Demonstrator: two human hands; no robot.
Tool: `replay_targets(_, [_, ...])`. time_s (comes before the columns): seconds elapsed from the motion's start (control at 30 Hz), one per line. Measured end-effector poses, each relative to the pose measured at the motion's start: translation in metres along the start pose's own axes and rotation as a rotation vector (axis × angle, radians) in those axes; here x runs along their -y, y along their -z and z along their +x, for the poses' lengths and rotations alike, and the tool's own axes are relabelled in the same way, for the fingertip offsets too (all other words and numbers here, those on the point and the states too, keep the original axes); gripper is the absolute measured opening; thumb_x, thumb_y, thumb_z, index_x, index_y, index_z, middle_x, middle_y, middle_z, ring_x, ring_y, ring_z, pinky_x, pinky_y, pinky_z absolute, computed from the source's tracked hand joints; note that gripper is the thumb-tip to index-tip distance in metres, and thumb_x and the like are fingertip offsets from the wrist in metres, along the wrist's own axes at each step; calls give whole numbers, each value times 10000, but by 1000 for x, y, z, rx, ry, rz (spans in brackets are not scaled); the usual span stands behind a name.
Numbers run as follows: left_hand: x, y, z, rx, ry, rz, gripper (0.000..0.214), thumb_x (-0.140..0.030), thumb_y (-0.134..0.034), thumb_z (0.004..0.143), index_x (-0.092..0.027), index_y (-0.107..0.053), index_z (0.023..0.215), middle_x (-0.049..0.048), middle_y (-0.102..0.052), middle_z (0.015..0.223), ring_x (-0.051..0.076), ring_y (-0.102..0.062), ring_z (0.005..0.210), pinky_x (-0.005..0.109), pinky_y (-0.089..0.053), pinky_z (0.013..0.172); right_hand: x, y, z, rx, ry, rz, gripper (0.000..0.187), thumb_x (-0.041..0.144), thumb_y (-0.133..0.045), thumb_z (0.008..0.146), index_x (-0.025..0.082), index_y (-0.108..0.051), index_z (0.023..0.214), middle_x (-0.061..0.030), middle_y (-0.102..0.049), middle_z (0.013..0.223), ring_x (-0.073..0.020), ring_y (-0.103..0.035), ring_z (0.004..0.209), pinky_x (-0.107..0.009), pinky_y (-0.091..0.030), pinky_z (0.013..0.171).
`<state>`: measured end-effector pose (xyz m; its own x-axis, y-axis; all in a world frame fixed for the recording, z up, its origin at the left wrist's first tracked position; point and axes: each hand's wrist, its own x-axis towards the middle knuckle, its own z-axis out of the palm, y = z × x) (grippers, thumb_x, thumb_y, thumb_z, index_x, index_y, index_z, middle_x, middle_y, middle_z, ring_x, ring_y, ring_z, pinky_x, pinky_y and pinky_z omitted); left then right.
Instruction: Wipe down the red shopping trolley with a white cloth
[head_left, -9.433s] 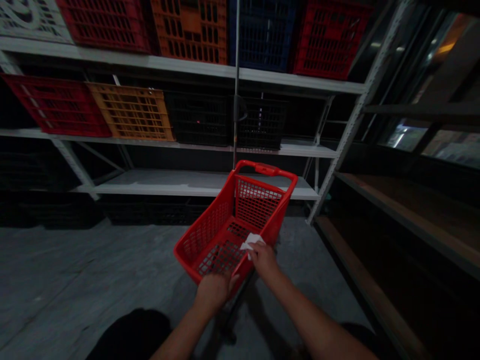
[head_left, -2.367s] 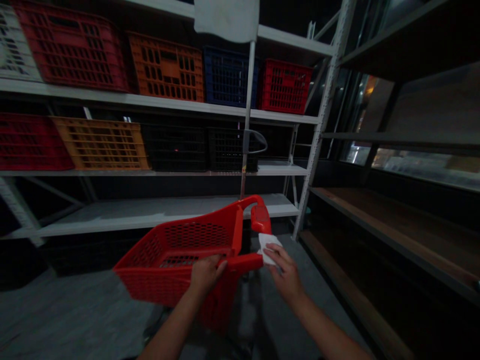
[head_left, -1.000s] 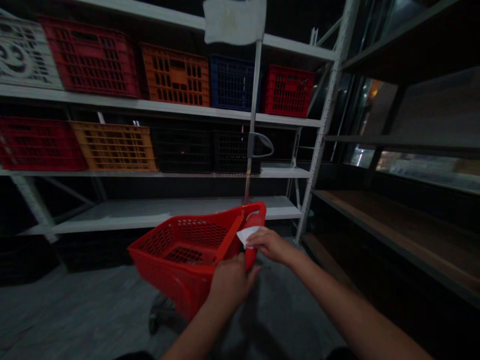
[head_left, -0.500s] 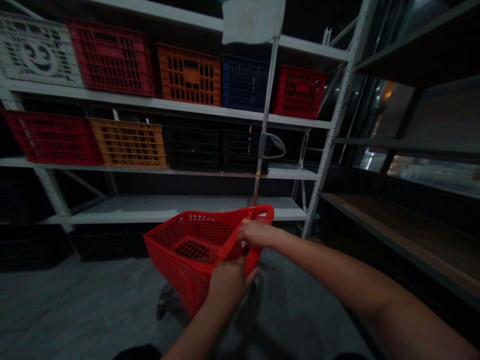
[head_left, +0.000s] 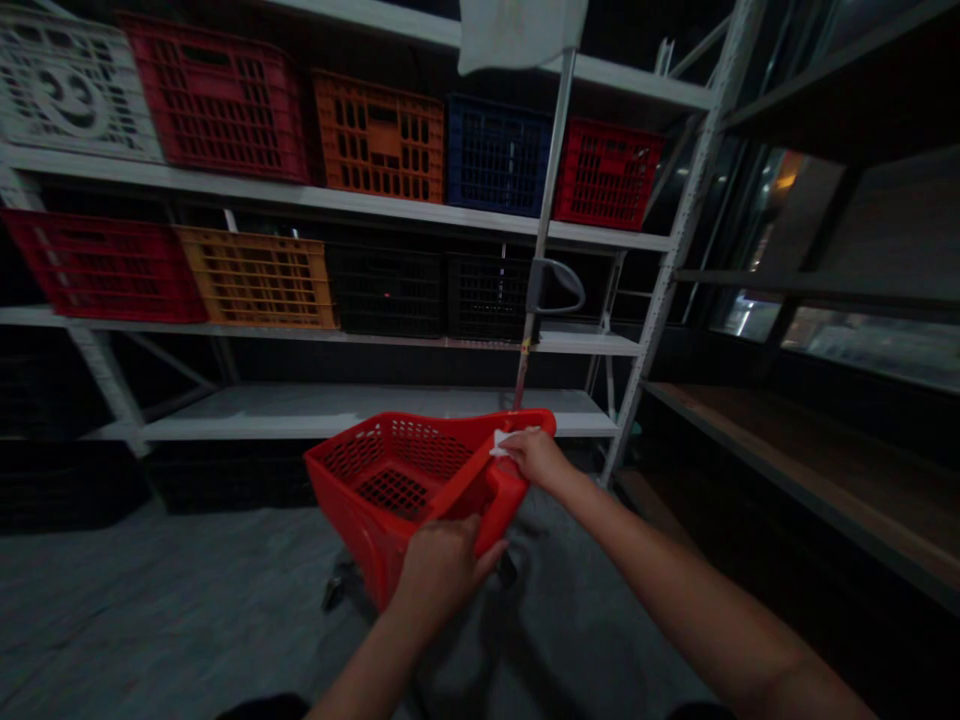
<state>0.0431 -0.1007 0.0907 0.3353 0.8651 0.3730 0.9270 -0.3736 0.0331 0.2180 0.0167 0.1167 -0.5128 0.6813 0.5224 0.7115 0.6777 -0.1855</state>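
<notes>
A red plastic shopping cart [head_left: 346, 510] on wheels stands in front of me, its mesh basket showing a bare floor. My left hand [head_left: 441, 562] is closed over the near end of the cart's handle side, with the thumb along the edge. At the far end of that side, my right hand [head_left: 538, 457] pinches a small white wipe [head_left: 499, 443] against the cart's upper panel. Part of the wipe is hidden under the fingers, and I cannot tell if it is cloth or paper.
A pole [head_left: 553, 160] with a grey loop handle and a white panel [head_left: 521, 35] rises behind the cart. White metal shelving [head_left: 360, 200] holds several crates, among them an orange crate [head_left: 379, 140] and a blue crate [head_left: 499, 155]. Dark wooden shelves [head_left: 810, 440] stand at right.
My right hand has slid outward along the cart's panel, and the white wipe now shows more plainly. The cart sits slightly further right in view. My left hand keeps its hold.
</notes>
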Motion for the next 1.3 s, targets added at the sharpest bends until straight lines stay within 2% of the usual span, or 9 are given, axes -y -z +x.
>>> replay_targets(0.13, [3, -1, -1, -7, -9, -1, 446, -542, -312, 795, -186, -577, 835, 80, -666, 745, 218, -616, 708, 299, -432, 645, 17, -3, -1, 72, 155, 59, 279, 77, -496, 758, 203, -665, 941, -29, -680, 932, -152, -595, 858, -267, -381, 824])
replay_targets(0.33, [4, 0, -1, 6, -6, -37, 447, -547, -294, 798, -196, -569, 787, 60, -662, 727, 203, -615, 696, 285, -427, 632, -33, 10, 22, 69, -147, -11, 255, 80, -492, 755, 175, -687, 890, -55, -687, 896, -165, -607, 841, -232, -410, 765])
replay_targets(0.4, [4, 0, -1, -2, 13, -26, 455, -558, -294, 792, -198, -573, 797, 64, -663, 724, 209, -616, 693, 290, -427, 631, -35, 9, 25, 54, -180, -22, 250, 81, -490, 753, 169, -692, 873, -61, -689, 876, -173, -611, 826, -238, -417, 751])
replay_targets(0.67, [10, -1, -3, 3, 2, -40, 445, -548, -314, 787, -194, -582, 820, 77, -660, 739, 204, -609, 697, 284, -422, 635, 28, 0, -17, 30, 33, 266, 281, 79, -504, 745, 239, -679, 896, -9, -686, 868, -149, -595, 819, -273, -437, 763])
replay_targets(0.77, [10, 1, -4, -1, -2, -40, 435, -543, -329, 785, -192, -582, 826, 74, -658, 737, 196, -606, 691, 277, -418, 635, 12, 3, -29, -80, -11, 265, 273, 89, -503, 750, 239, -676, 898, -18, -680, 902, -162, -585, 850, -315, -440, 787])
replay_targets(0.87, [10, 1, -3, 2, -15, -30, 458, -552, -304, 792, -191, -582, 825, 76, -658, 736, 199, -608, 691, 280, -421, 630, -13, 4, -34, -237, -171, 185, 289, 59, -490, 732, 217, -680, 882, -38, -680, 896, -185, -579, 858, -356, -441, 801])
replay_targets(0.93, [10, 0, -2, 1, -21, -21, 475, -559, -288, 795, -189, -584, 819, 80, -660, 739, 207, -610, 699, 288, -426, 632, -15, 0, -39, -325, -241, 162, 300, 48, -481, 727, 205, -679, 890, -48, -679, 894, -195, -572, 857, -364, -444, 801])
replay_targets(1.17, [13, -3, 0, -31, -26, -17, 473, -553, -294, 798, -196, -592, 882, 76, -666, 750, 200, -615, 703, 280, -430, 639, 63, -40, -82, -496, -203, 423, 272, 158, -438, 819, 239, -611, 1013, -44, -634, 990, -174, -545, 934, -332, -433, 835])
replay_targets(1.3, [14, -4, -1, -39, -37, -18, 479, -561, -304, 791, -192, -597, 879, 78, -667, 746, 206, -617, 713, 283, -430, 645, 66, -58, -82, -680, -317, 517, 185, 207, -428, 822, 212, -597, 897, -70, -591, 971, -185, -524, 951, -349, -404, 861])
